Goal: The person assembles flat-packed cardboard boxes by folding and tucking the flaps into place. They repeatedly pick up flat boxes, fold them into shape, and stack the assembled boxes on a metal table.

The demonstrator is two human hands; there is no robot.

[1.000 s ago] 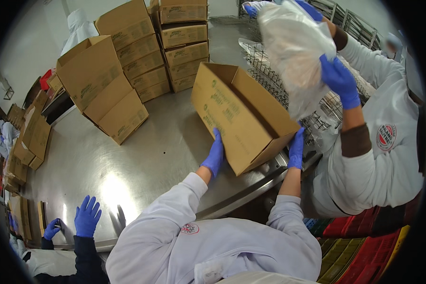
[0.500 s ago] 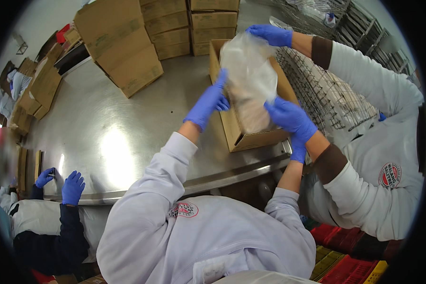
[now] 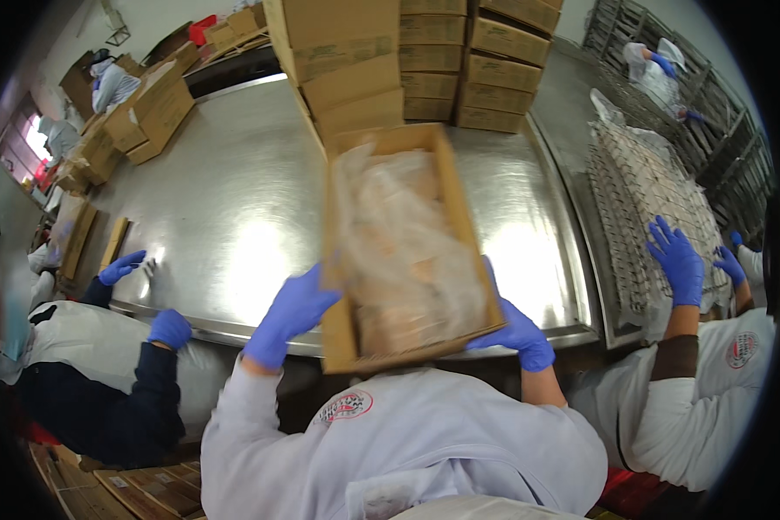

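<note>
While holding an open cardboard box [image 3: 464, 225] close to the body at the near edge of the steel bench [image 3: 217, 199], have the left hand [image 3: 293, 314] laid against its outer left wall, partly curled, with fingers lost against the blurred cardboard. Have the right hand [image 3: 522, 336] loosely cupped around the near right corner, with the thumb side up along the wall and the lower fingers reaching toward the underside. Hold only the box between the two. Cannot tell about contact between the box bottom and the bench. See inside the box pale pink contents [image 3: 399, 325] under crumpled clear film [image 3: 373, 208], spread along most of its length.

Find just beyond the box's far end a taller carton [image 3: 347, 61], standing with flaps raised, and to its right two stacks of closed boxes [image 3: 431, 61], side by side. Notice farther off at the left more cartons [image 3: 154, 113], and nearer on the bench a narrow tan strip [image 3: 114, 241]. See at the left side a co-worker in dark sleeves [image 3: 134, 403], with blue gloves [image 3: 170, 328] near the bench edge. See at the right another co-worker in white [image 3: 702, 381], reaching over wire racks [image 3: 646, 191], well apart from the box.
</note>
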